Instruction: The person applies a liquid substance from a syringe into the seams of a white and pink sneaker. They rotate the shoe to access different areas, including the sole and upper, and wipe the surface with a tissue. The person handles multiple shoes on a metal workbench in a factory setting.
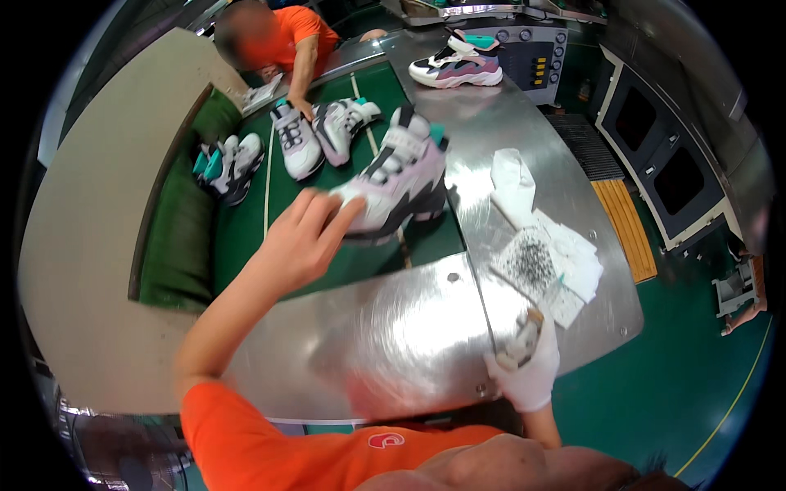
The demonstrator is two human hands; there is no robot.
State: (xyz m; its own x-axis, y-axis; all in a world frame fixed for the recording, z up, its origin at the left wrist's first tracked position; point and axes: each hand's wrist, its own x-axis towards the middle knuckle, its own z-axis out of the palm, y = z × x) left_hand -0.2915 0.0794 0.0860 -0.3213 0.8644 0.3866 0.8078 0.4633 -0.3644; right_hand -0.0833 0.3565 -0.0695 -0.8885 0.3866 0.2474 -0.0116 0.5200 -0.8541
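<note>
My bare left hand (pixel 307 233) grips a white, lilac and black sneaker (pixel 397 176) by its toe, fingers on top of the upper. The sneaker is tilted over the green belt (pixel 327 274), its heel pointing away from me. My right hand (pixel 528 372), in a white glove, is near the metal table's front edge. Its fingers are curled around a small beige-grey object (pixel 520 340) whose kind I cannot make out. Beyond my left hand are a white sneaker (pixel 296 143) and a second one (pixel 340 131). Another pair of sneakers (pixel 233 168) lies by the belt's left side.
A co-worker in orange (pixel 304 33) reaches a hand to the far sneakers. One sneaker (pixel 458 61) stands on the metal table (pixel 458 123). White sheets (pixel 577 262), one covered in black specks (pixel 528 262), and a crumpled white cloth (pixel 513 184) lie right. A green padded wall (pixel 176 237) edges the belt.
</note>
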